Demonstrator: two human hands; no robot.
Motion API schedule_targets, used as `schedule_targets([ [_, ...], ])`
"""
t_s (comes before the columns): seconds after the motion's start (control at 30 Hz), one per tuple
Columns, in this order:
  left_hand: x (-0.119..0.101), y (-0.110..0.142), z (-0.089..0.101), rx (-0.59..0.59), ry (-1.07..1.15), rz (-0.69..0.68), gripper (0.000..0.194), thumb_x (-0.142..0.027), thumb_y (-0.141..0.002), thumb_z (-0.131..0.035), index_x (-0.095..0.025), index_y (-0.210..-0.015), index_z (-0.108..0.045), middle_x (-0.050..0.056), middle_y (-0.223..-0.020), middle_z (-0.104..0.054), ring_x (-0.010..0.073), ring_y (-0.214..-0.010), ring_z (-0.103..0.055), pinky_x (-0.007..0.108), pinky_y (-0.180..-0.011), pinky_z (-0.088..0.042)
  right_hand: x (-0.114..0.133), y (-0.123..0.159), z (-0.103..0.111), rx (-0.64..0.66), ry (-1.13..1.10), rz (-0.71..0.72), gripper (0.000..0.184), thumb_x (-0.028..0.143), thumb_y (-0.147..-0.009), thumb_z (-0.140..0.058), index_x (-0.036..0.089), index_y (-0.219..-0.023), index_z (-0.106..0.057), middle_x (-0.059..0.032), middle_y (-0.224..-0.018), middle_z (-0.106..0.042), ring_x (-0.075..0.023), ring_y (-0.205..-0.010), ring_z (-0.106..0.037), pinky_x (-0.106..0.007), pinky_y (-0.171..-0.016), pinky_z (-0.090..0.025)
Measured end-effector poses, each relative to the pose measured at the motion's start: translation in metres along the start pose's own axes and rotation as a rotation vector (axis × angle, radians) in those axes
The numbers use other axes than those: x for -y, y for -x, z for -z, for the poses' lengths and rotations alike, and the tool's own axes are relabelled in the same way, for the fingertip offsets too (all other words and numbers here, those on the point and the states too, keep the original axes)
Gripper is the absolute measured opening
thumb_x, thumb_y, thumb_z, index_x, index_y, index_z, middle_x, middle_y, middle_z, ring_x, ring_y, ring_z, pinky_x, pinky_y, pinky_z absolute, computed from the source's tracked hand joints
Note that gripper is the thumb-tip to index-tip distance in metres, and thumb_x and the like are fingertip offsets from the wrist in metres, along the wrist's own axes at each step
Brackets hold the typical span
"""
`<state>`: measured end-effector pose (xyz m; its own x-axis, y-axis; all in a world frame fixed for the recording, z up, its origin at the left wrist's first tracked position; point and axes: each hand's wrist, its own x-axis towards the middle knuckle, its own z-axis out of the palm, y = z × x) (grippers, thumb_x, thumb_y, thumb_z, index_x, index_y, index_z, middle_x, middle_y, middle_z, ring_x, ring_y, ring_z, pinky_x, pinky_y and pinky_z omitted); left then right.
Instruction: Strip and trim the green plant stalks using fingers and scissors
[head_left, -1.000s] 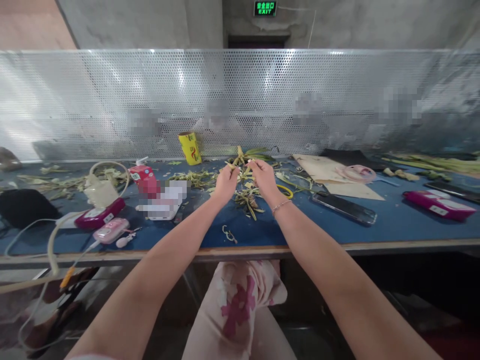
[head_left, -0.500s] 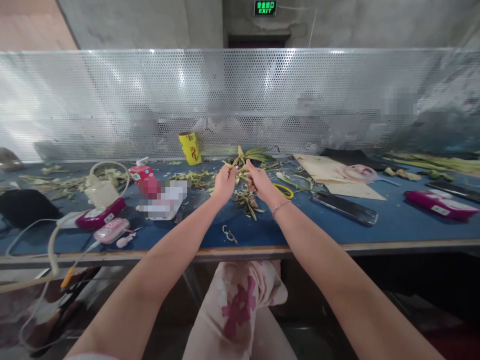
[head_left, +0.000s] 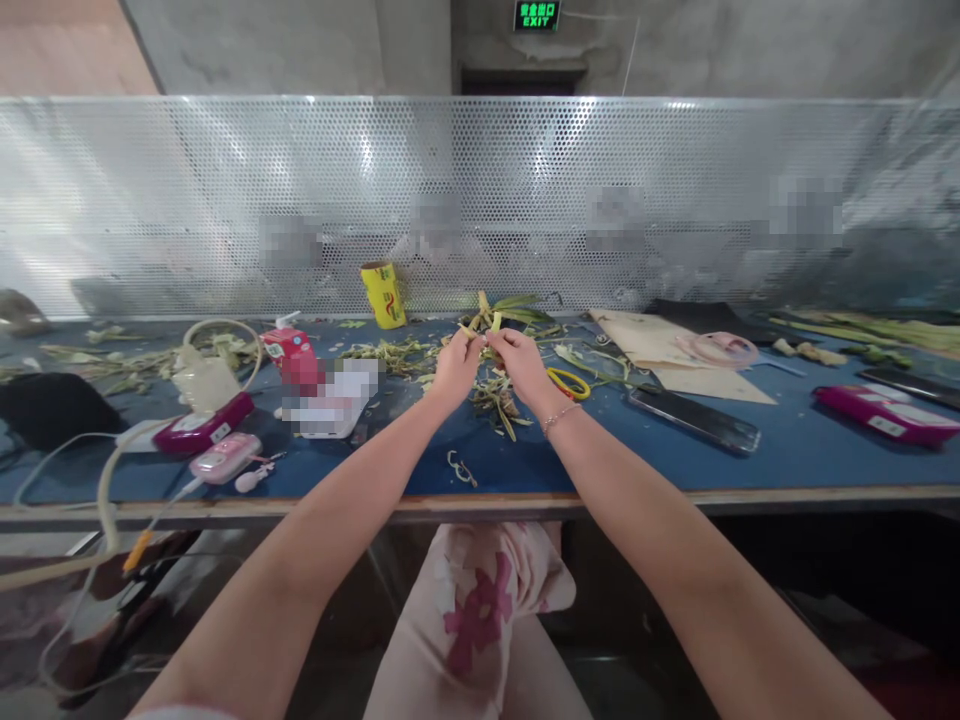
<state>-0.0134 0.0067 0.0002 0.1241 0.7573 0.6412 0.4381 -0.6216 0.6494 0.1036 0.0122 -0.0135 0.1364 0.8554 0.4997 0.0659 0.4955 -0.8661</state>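
Note:
My left hand (head_left: 456, 366) and my right hand (head_left: 519, 364) are held close together over the blue table (head_left: 780, 440), both pinching a small green-yellow plant stalk (head_left: 486, 330) between the fingertips. Its leaves (head_left: 517, 306) stick up behind my hands. Below my hands lies a heap of stripped leaf scraps (head_left: 496, 398). A bracelet sits on my right wrist.
Yellow-handled scissors (head_left: 568, 381) lie right of my hands, then a dark phone (head_left: 694, 417) and brown paper with a pink tape ring (head_left: 712, 348). A yellow can (head_left: 383, 294), red pack (head_left: 289, 352), pink devices (head_left: 211, 436) and cables are left. A perforated metal screen (head_left: 225, 200) backs the table.
My right hand dropped toward the scraps half a second ago, then rose again. Both hands now meet at the stalk, a little to the right.

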Motion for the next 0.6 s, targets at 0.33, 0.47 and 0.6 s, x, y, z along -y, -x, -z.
schedule_targets([
  [0.33,-0.006,0.002,-0.003,-0.013,0.034,0.007,0.014,-0.022,-0.082,-0.044,-0.019,-0.068,-0.043,-0.002,-0.057,-0.045,0.0109,-0.058,-0.043,0.024,-0.057,-0.032,0.011,0.001,-0.001,-0.138,0.234,0.185,0.031,0.041,-0.077,-0.049,0.018,-0.056,-0.046,0.0044,-0.050,-0.037,-0.0092,-0.052,-0.035,-0.023,-0.052,-0.027],
  [0.47,-0.003,-0.001,-0.006,0.041,0.036,0.015,0.015,-0.023,-0.081,-0.045,-0.019,-0.067,-0.043,-0.003,-0.055,-0.044,0.0105,-0.056,-0.043,0.024,-0.056,-0.032,0.006,-0.002,-0.002,-0.162,0.179,0.122,0.028,0.040,-0.076,-0.050,0.018,-0.058,-0.049,0.0037,-0.052,-0.040,-0.0095,-0.053,-0.037,-0.022,-0.050,-0.028],
  [0.6,0.001,-0.003,-0.008,0.059,0.027,0.020,0.013,-0.023,-0.080,-0.047,-0.019,-0.067,-0.043,-0.003,-0.056,-0.044,0.0099,-0.055,-0.042,0.023,-0.055,-0.031,-0.001,-0.004,-0.004,-0.209,0.130,0.041,0.028,0.041,-0.076,-0.049,0.019,-0.059,-0.048,0.0045,-0.051,-0.037,-0.0090,-0.051,-0.036,-0.021,-0.048,-0.027],
])
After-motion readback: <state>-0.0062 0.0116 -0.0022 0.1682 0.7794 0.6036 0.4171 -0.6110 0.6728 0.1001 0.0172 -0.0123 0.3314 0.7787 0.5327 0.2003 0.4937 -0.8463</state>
